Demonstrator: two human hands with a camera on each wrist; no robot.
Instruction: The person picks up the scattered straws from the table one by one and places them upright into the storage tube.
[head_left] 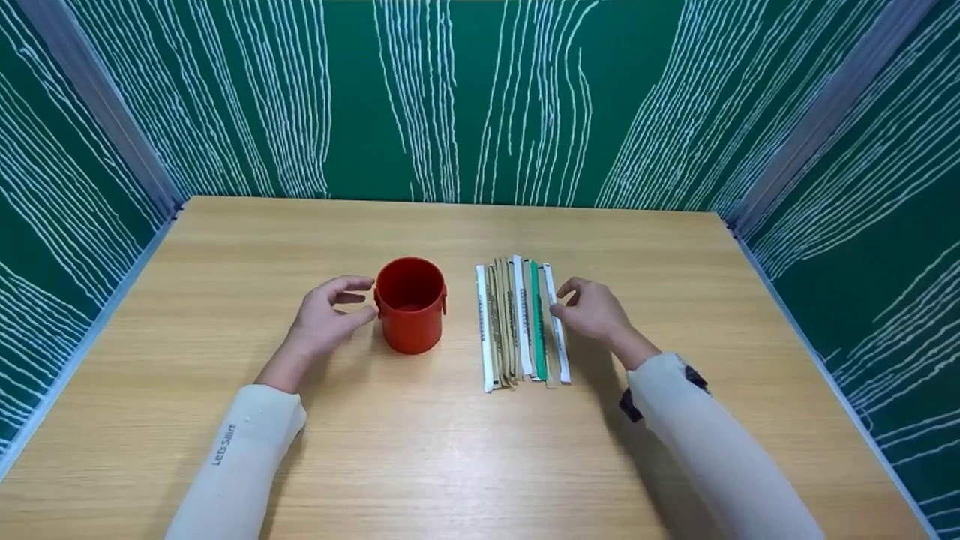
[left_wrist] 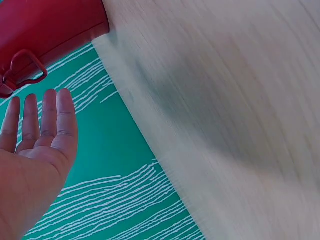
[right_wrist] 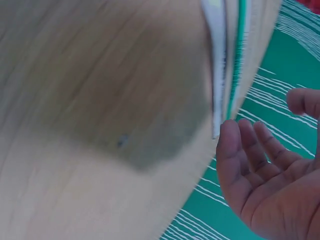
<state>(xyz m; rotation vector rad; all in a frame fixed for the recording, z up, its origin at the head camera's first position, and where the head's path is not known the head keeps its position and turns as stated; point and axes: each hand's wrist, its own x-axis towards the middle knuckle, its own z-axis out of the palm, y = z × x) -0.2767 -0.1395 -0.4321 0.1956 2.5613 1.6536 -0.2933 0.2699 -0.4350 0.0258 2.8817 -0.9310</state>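
Close by the parted left fingers [left_wrist: 65, 117], a red cup [head_left: 412, 326]; close by the loosely spread right fingers [right_wrist: 230, 145], slim packets [head_left: 523, 322]

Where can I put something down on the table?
There's bare table between the left sleeve and right sleeve, in front of the red cup and thin strips, or behind those, towards the green wall. Between cup and strips is a narrow gap. It's crowded where the left hand is beside the cup and right hand by the strips.
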